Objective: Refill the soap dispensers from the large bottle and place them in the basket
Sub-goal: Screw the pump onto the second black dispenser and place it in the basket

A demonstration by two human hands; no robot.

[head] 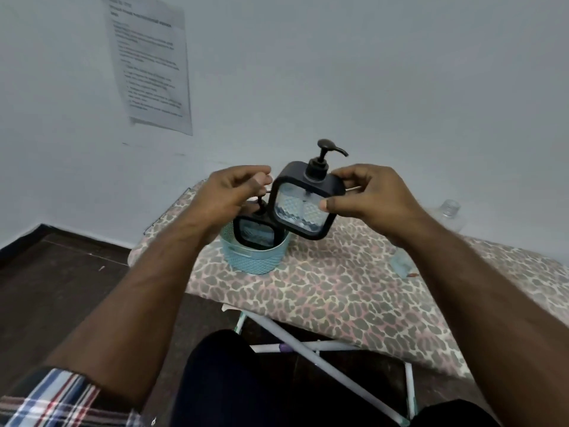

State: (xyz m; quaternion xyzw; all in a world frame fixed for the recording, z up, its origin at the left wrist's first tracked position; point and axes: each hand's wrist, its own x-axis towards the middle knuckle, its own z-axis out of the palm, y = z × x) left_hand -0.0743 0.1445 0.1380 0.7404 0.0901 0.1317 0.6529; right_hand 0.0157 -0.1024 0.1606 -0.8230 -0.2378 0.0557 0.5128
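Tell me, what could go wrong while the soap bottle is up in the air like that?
The soap dispenser hangs tilted above the board, gripped by the right hand; the left hand is beside it. It might slip and fall. The basket already has another dispenser inside, so this one may bump it going in. The basket sits near the ironing board end and could tip off.

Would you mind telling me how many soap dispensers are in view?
2. One dispenser is held in the air by the right hand. The other dispenser stands in the basket, partly hidden behind the left hand.
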